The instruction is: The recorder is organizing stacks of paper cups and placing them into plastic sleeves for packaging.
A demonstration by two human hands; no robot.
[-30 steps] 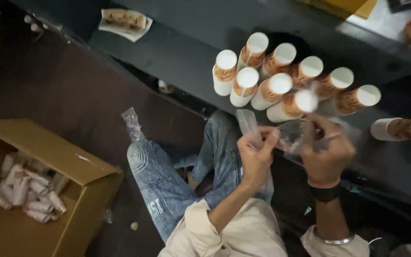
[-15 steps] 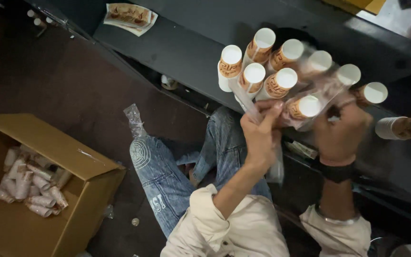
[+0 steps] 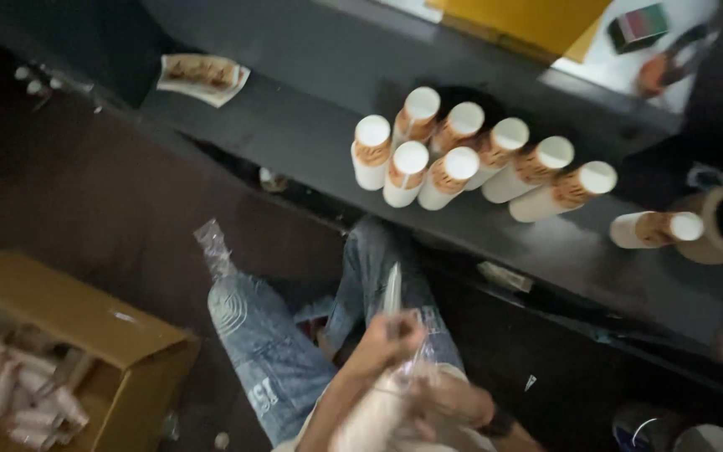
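Observation:
Low over my lap, my left hand (image 3: 385, 341) pinches a clear plastic sleeve (image 3: 392, 291) whose thin end sticks upward. Just below and to the right, my right hand (image 3: 455, 398), with a dark band at the wrist, grips the same crinkled sleeve. A pale rounded shape (image 3: 367, 421) lies under my left forearm, too blurred to tell what it is. Several white bottles with brown labels (image 3: 428, 163) stand clustered on the dark bench (image 3: 311, 134) beyond my knees, well apart from both hands.
An open cardboard box (image 3: 85, 322) at lower left holds several wrapped bottles. A crumpled clear bag (image 3: 213, 248) rests by my left knee. One bottle lies on its side (image 3: 654, 228) at the right. A small white tray (image 3: 202, 77) sits at the bench's far left.
Both hands have dropped from the bottle cluster on the bench down to my lap, bringing the plastic sleeve with them. The view has tilted down.

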